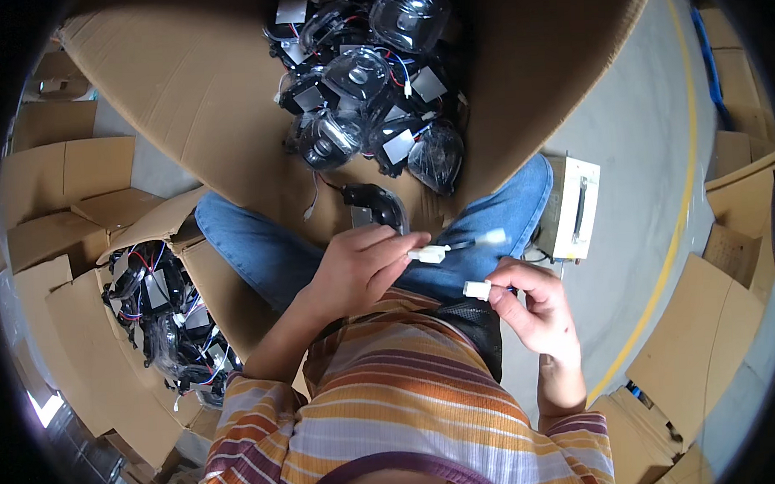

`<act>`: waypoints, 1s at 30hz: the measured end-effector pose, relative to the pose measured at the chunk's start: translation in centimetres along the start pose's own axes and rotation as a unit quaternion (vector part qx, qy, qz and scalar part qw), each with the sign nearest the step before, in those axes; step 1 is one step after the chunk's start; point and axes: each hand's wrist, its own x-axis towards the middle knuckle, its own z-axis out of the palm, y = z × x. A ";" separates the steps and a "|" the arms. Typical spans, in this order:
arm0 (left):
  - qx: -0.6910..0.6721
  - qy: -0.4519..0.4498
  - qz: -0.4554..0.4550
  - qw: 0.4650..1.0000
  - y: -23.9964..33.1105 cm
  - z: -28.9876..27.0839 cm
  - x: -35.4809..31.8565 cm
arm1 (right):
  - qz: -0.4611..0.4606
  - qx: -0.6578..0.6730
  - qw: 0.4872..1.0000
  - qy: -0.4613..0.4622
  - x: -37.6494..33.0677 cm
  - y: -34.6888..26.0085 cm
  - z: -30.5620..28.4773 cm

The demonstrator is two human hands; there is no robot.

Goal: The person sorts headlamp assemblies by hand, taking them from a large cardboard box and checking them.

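Observation:
My left hand (367,264) pinches a white plug connector (431,254) between thumb and fingers, above my lap. Another white connector (492,237), smeared by motion, hangs on a dark lead just right of it. A second white plug connector (477,290) is gripped in my right hand (535,305), pointing left toward the first; the two are apart. Directly beyond my left hand rests a black lamp-like unit (378,204) with a glossy curved cover, partly hidden by the fingers. Whether the connectors' leads run to it cannot be made out.
Ahead, a large open carton (186,95) holds a heap of black units (356,77) with clear domed covers and coloured wires. At left, another carton (214,274) contains more wired units (163,292). A white-fronted box with a handle (574,208) stands by my right knee.

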 end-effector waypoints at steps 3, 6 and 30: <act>0.045 0.012 0.033 0.998 0.1 0.4 -0.2 | 0.033 0.017 0.999 -0.022 0.0 -0.2 0.8; 0.079 0.036 0.063 0.994 0.1 0.9 -0.1 | 0.058 0.059 0.997 -0.013 0.1 0.4 1.4; 0.152 0.080 0.125 0.977 -1.5 1.5 0.9 | 0.064 -0.081 0.990 0.097 1.8 1.6 3.0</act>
